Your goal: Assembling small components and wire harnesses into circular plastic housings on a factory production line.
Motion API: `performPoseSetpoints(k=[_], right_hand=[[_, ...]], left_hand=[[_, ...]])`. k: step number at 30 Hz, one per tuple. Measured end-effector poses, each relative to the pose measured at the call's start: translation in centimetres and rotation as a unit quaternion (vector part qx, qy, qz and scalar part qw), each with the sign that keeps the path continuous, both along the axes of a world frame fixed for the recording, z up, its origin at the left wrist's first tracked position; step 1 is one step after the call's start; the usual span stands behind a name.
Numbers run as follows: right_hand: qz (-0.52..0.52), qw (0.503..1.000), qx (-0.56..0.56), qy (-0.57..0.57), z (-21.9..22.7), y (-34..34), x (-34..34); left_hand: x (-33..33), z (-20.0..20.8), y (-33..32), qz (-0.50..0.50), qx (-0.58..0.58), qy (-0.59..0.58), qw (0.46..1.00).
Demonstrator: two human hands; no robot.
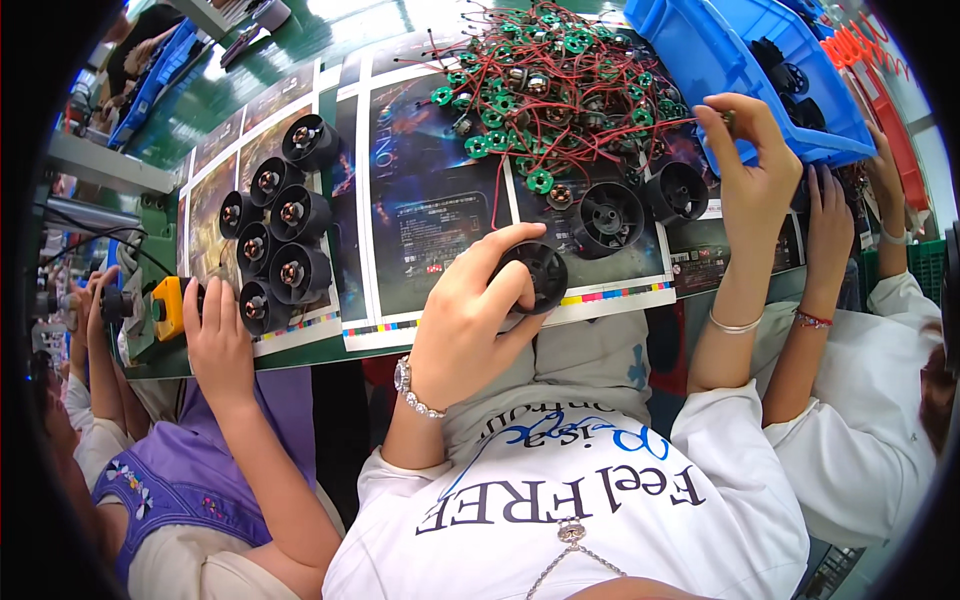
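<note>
My left hand (462,318) wears a bracelet and is closed round a black round fan housing (545,275) at the table's front edge. Raised to the right, my right hand (755,165) pinches thumb and forefinger together near a small metallic piece, mostly hidden by the fingers; I cannot make out its kind. Red wires run toward those fingertips from a heap of small motors (545,85) with green circuit boards. Between my hands stand two more black fan housings, a spoked one (608,218) and one beside it (677,192). A single motor with a green board (541,181) lies just behind them.
Several black housings with copper-coloured motors inside (290,215) stand at the left. A yellow device (168,308) sits near a co-worker's hand (220,345). Blue bins (700,60) with black housings stand at the far right, near other people's arms. Printed sheets (430,200) cover the table.
</note>
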State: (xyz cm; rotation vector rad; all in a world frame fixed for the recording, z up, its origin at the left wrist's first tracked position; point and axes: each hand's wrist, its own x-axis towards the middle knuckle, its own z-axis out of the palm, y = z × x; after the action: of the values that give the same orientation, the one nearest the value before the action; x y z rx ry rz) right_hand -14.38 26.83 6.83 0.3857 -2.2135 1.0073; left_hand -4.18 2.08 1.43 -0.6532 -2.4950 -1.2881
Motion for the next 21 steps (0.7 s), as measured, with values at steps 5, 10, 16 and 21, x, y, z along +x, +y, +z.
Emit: performPoseSetpoints(k=[5, 10, 16, 21], right_hand=[[-0.014, 0.993, -0.082, 0.090, -0.6, -0.2, -0.4], [0.017, 0.984, -0.141, 0.107, -0.2, -0.5, -1.7], [0.103, 0.990, 0.069, 0.068, 1.9, -1.0, -2.0], [0.108, 0.957, 0.250, 0.098, 4.7, -2.0, -2.9]], left_hand=[[0.0, -0.3, 0.0, -0.002, -0.003, -0.003, 1.000], [0.1, -0.4, 0.0, -0.002, 0.003, 0.006, 1.000], [0.6, 0.0, 0.0, 0.010, -0.009, 0.012, 1.000], [0.0, -0.7, 0.2, 0.017, -0.004, 0.037, 0.999]])
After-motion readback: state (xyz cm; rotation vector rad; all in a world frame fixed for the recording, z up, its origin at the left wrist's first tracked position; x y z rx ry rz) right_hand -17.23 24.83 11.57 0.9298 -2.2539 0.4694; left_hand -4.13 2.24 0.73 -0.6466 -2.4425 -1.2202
